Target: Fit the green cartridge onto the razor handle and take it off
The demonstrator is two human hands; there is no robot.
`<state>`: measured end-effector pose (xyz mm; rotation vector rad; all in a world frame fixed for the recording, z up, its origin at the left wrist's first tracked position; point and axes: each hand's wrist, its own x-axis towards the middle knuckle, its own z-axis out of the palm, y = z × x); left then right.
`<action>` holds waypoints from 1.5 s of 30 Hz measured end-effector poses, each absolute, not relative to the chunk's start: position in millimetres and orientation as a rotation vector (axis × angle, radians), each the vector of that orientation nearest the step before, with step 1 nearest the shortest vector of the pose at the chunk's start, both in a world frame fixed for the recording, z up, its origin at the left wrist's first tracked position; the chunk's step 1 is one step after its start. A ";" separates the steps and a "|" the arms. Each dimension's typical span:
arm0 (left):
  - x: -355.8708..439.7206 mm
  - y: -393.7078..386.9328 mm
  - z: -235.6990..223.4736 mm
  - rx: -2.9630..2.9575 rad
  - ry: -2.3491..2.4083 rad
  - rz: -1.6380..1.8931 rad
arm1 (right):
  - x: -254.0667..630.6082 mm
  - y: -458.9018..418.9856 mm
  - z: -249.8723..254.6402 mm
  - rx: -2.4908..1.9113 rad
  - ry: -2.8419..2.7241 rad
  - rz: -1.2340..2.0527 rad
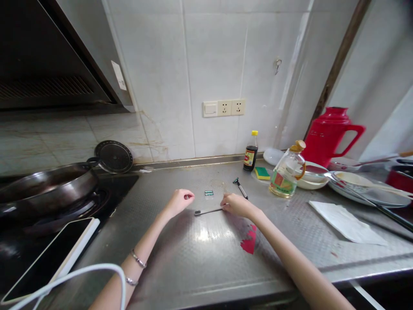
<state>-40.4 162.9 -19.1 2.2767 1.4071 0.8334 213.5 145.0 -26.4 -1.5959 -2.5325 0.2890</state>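
Note:
My right hand (237, 205) rests on the steel counter (206, 254), fingers pinched on the end of a thin grey razor handle (208, 211) that lies flat, pointing left. My left hand (179, 201) hovers just left of it with fingers curled in; whether anything is in them I cannot make out. A small green blade cartridge (209, 193) lies just behind the two hands. A second black razor (240, 187) lies behind my right hand.
A wok (45, 189) sits on the stove at left, with a tablet (51, 256) and white cable in front. At right stand a soy sauce bottle (251, 151), sponge (262, 173), oil jug (287, 172), red thermos (327, 135), dishes, and a white cloth (346, 221).

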 end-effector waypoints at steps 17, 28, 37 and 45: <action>-18.6 215.6 -58.8 2.314 1.344 0.757 | 308.9 161.5 -26.5 -1.872 -1.814 0.192; 11.9 219.4 -67.4 2.394 1.299 0.666 | 316.4 180.9 -56.0 -2.095 -1.848 0.159; 11.7 220.3 -73.5 2.383 1.283 0.726 | 318.0 181.9 -62.2 -2.084 -1.865 0.149; 11.9 219.2 -69.9 2.361 1.285 0.785 | 311.4 174.0 -44.2 -1.878 -1.867 -0.002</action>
